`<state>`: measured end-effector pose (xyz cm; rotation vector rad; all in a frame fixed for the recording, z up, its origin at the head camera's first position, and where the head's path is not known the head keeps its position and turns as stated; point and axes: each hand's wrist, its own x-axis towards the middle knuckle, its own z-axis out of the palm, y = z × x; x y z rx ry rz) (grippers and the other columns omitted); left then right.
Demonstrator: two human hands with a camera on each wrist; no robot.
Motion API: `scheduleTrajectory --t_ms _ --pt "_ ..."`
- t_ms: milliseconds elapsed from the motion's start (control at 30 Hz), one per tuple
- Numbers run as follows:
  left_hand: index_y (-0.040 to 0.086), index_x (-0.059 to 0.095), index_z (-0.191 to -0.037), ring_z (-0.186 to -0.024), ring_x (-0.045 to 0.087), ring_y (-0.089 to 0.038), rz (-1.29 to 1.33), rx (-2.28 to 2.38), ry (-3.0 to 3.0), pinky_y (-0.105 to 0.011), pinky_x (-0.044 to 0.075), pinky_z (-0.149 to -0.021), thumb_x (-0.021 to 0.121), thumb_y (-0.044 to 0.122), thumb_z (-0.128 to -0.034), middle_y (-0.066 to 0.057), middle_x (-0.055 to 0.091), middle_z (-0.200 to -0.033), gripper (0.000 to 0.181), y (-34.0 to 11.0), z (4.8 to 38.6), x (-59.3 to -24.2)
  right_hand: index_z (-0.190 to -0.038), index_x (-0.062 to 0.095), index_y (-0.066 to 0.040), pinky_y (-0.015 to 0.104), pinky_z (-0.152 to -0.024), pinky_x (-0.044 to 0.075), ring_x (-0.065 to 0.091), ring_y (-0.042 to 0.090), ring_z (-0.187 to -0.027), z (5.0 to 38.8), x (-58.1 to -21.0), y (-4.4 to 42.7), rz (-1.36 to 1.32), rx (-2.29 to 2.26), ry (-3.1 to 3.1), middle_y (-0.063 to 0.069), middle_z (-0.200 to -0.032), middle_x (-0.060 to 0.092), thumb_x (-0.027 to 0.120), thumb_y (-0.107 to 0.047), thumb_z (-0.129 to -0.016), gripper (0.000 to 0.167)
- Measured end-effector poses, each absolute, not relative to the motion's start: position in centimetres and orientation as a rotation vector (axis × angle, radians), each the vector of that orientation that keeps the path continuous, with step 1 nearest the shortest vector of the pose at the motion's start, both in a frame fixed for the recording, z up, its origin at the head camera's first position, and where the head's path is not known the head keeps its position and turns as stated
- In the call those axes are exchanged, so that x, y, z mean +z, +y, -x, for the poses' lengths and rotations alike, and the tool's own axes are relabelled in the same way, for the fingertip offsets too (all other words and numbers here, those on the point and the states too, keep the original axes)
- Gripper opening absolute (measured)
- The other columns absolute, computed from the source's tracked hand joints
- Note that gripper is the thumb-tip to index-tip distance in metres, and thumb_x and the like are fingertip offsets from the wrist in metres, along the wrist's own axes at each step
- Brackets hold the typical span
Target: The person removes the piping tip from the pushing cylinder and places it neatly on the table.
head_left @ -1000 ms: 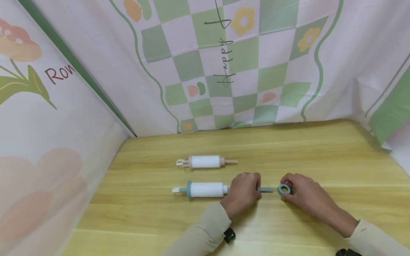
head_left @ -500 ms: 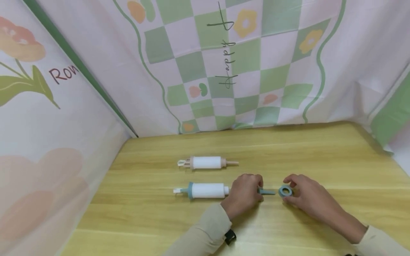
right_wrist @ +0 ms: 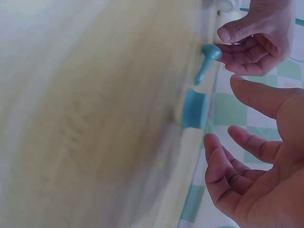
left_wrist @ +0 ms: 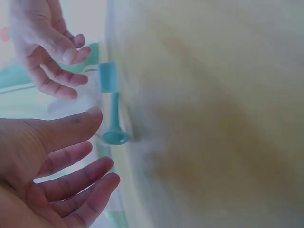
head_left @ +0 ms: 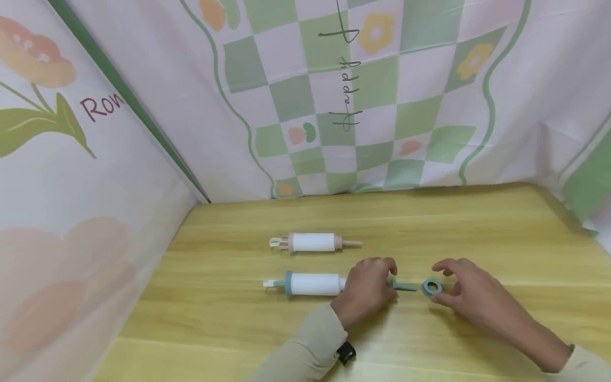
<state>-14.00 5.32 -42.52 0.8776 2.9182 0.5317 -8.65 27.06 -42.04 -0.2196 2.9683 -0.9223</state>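
Landmark: white barrel (head_left: 315,284), lying sideways on the tabletop (head_left: 191,329), its blue collar (head_left: 288,284) and a pale tip (head_left: 269,284) at the left end, its right end partly masked by the left hand (head_left: 365,286). Status, as judged from the layout: partly in pieces. Blue stem (head_left: 404,287), one, with a flared head turned toward the barrel, lying to the barrel's right, separate. Blue ring (right_wrist: 194,110), one, farther right of the barrel, just beyond the stem's thin end, loose. Neither loose part is joined to the barrel; fitting them, if wanted, would remain to be done. Pink-ended tube (head_left: 312,242), one, behind the barrel, apparently whole and untouched. Left hand: reaches in past the barrel's right end, beside the stem's flared head; grip spread, thumb and fingers apart, holding nothing; any light contact cannot be told. Right hand (head_left: 479,294): to the right of barrel and ring, forearm slanting in from the near side; grip spread, thumb and fingertips parted near the ring, not pinching it.
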Motion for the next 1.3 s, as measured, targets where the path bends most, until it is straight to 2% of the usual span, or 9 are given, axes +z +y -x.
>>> scheduleTrajectory --t_ms 100,233,433,567,800,1100,1300 --pt "0.019 0.073 -0.108 -0.081 0.058 0.001 -0.905 0.54 2.946 -0.013 0.045 -0.066 0.089 0.026 -0.078 0.011 0.069 -0.096 0.035 5.0 13.9 -41.9 -0.124 0.059 0.002 0.035 -0.058 0.05 0.061 0.018 -0.078 8.8 -41.5 27.6 0.215 -0.901 2.969 0.024 -0.113 0.061 0.085 -0.033 -0.08 0.062" --pt "0.017 0.073 -0.107 -0.079 0.058 0.001 -0.948 0.563 2.988 -0.012 0.045 -0.065 0.087 0.027 -0.0795 0.008 0.07 -0.097 0.032 4.4 13.8 -41.1 -0.123 0.06 0.004 0.04 -0.059 0.052 0.063 0.02 -0.076 9.4 -41.0 27.9 0.239 -0.868 2.989 0.023 -0.105 0.064 0.084 -0.031 -0.081 0.06" --pt "0.014 0.073 -0.105 -0.075 0.058 0.001 -0.985 0.633 3.022 -0.011 0.045 -0.065 0.087 0.026 -0.0797 0.004 0.072 -0.097 0.032 2.7 14.1 -39.5 -0.121 0.061 0.004 0.039 -0.059 0.051 0.064 0.021 -0.077 10.2 -40.2 27.2 0.284 -0.875 3.008 0.012 -0.095 0.068 0.081 -0.028 -0.086 0.052" --pt "0.013 0.073 -0.106 -0.074 0.058 0.001 -0.942 0.645 3.025 -0.012 0.046 -0.064 0.088 0.025 -0.0789 0.003 0.072 -0.099 0.033 1.4 14.3 -39.0 -0.121 0.061 0.004 0.039 -0.059 0.051 0.064 0.021 -0.078 10.8 -39.6 26.5 0.318 -0.882 3.015 0.014 -0.098 0.069 0.08 -0.026 -0.087 0.049" --pt "0.013 0.073 -0.106 -0.09 0.065 -0.006 -0.892 0.655 3.032 -0.016 0.049 -0.071 0.089 0.024 -0.0775 0.004 0.071 -0.11 0.034 -0.7 14.4 -38.9 -0.124 0.061 0.003 0.04 -0.061 0.052 0.064 0.023 -0.082 11.5 -38.9 25.6 0.359 -0.895 2.991 0.012 -0.102 0.069 0.078 -0.029 -0.089 0.05" --pt "0.009 0.073 -0.105 -0.076 0.06 -0.004 -0.873 0.715 3.049 -0.015 0.047 -0.066 0.09 0.021 -0.0761 -0.001 0.071 -0.098 0.035 -3.3 15.1 -38.3 -0.123 0.061 0.005 0.047 -0.066 0.055 0.064 0.033 -0.091 12.1 -38.5 24.8 0.47 -0.928 3.008 0.021 -0.113 0.066 0.076 -0.024 -0.091 0.046" --pt "0.01 0.074 -0.106 -0.085 0.065 -0.009 -0.833 0.729 3.073 -0.018 0.05 -0.072 0.09 0.02 -0.075 0.001 0.071 -0.099 0.036 -4.7 15.6 -37.6 -0.133 0.054 0.002 0.052 -0.073 0.054 0.062 0.036 -0.097 12.7 -38.0 23.6 0.523 -0.95 3.007 0.024 -0.12 0.061 0.076 -0.024 -0.092 0.054"
